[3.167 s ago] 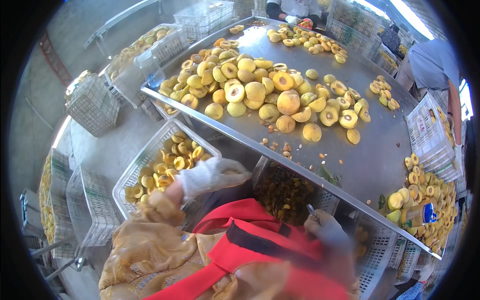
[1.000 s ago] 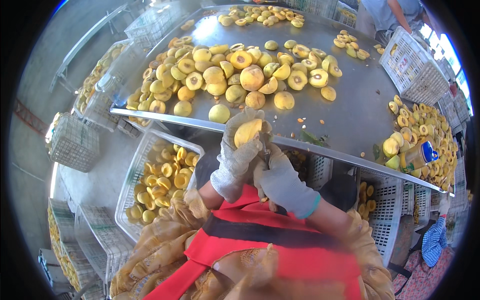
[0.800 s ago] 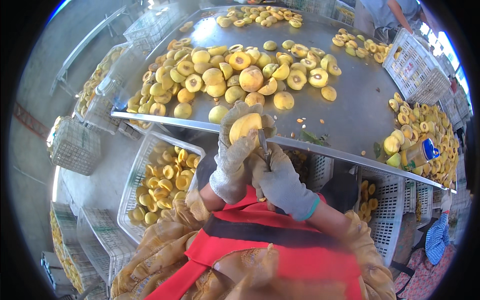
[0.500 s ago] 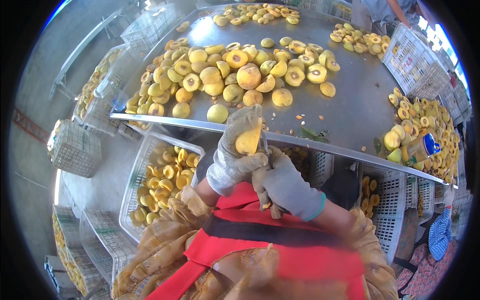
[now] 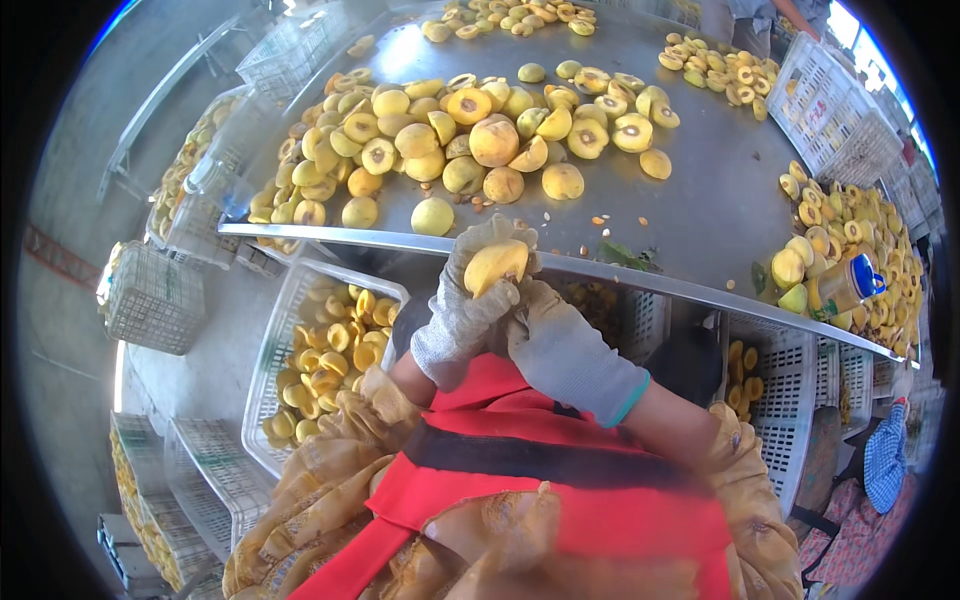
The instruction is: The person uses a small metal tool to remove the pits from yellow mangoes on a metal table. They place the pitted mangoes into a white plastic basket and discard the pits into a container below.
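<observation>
While yellow fruit [image 5: 416, 140] is heaped toward the near left corner of the tabletop [image 5: 690, 215] and crates [image 5: 155, 305] are set on the floor [image 5: 195, 375], a fruit piece [image 5: 492, 267] is gripped in the curled fingers of the left hand [image 5: 460, 320] at the near edge; the right hand [image 5: 572, 347] is tilted beside it, fingers bent, their hold hidden.

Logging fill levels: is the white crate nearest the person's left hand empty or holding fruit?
Holding fruit: yellow halves lie piled inside the white crate. Cannot tell how deep they go.
</observation>
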Demonstrator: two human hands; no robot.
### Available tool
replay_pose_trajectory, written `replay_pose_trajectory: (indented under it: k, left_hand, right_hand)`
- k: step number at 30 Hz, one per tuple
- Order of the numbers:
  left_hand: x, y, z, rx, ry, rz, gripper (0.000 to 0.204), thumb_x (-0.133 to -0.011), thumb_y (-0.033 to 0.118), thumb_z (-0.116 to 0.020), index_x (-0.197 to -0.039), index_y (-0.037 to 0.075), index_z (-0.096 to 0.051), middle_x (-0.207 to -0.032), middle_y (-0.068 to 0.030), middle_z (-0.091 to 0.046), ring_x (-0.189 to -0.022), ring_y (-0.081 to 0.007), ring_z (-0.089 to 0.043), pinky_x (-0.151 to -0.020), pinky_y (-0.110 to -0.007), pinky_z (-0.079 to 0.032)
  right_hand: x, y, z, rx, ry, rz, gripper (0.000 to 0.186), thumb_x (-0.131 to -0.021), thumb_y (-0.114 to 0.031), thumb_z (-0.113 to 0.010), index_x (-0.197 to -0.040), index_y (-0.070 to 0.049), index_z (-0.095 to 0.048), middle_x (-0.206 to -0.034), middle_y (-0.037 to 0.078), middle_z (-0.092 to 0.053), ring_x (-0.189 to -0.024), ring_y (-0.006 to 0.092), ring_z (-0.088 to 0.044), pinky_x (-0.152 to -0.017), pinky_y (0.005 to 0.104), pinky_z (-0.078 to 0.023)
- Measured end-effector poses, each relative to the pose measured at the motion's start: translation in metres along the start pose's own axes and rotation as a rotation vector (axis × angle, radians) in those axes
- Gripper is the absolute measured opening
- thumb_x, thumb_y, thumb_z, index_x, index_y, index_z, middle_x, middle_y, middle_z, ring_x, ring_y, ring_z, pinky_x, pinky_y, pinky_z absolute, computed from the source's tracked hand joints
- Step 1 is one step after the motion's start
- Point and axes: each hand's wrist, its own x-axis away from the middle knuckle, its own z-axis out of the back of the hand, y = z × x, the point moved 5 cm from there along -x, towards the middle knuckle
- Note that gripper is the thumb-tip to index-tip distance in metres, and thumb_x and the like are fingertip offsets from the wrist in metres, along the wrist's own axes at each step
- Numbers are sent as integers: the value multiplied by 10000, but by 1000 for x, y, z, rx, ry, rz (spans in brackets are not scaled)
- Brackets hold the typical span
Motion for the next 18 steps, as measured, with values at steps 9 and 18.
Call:
replay_pose_trajectory:
  k: [9,18]
  left_hand:
    - [-5,16,-17,-178,189,59,362,-912,173,-622,-1244,34,-584,-1219,-66,-606,-1077,-132,-566,-886,-266,-480]
    - [-24,21,-14,-587,68,251,278,-929,234,-565,-1036,4,-677,-931,-69,-664,-856,-123,-587,-776,-240,-465]
  right_hand:
    - [9,1,4,91,18,-3,325,-878,-94,-507,-1194,-19,-505,-725,98,-592,-523,202,-612,-449,325,-509]
    - [14,-15,8,-400,-418,-794,179,-908,-147,-474,-990,10,-495,-666,63,-525,-486,151,-544,-412,296,-471]
